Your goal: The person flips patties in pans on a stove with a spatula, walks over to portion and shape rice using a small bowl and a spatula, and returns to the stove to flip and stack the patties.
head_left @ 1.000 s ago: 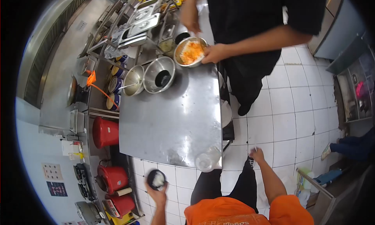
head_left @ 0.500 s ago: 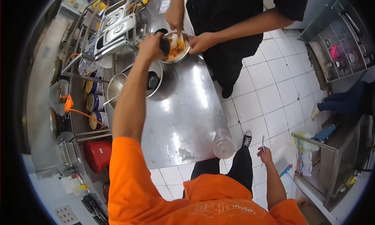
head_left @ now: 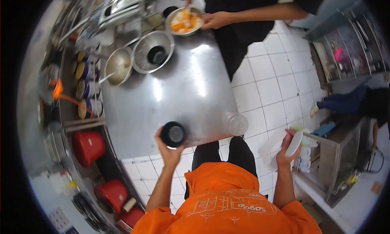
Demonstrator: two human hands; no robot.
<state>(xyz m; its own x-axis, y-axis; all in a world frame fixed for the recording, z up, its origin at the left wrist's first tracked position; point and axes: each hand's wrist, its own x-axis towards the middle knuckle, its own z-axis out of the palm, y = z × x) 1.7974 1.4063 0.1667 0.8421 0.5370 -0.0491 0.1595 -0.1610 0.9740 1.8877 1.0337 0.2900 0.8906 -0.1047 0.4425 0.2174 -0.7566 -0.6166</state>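
Observation:
My left hand [head_left: 167,153] is wrapped round a black round bowl-like cup [head_left: 173,134] near the front edge of the steel table [head_left: 162,108]. Its inside looks dark, with a greyish bottom. Off the table on the right, my right hand [head_left: 283,154] grips a pale, thin round lid [head_left: 294,143], tilted on edge. Between the hands, a clear plastic jar [head_left: 235,124] sits at the table's right corner. Farther back, a co-worker's hand [head_left: 217,20] steadies a metal bowl [head_left: 185,22] of orange and white food, while the other hand stirs.
A large metal bowl [head_left: 166,63] holds another black cup [head_left: 157,55]. Beside it is a smaller metal bowl [head_left: 119,67] with a spoon. Tins [head_left: 85,89] and red containers [head_left: 87,148] line the left shelf. A metal-framed cabinet [head_left: 339,152] stands at right.
My left hand has drawn the black cup back from the co-worker's bowl to the table's front edge. My right hand has risen and turned the lid, showing its flat side.

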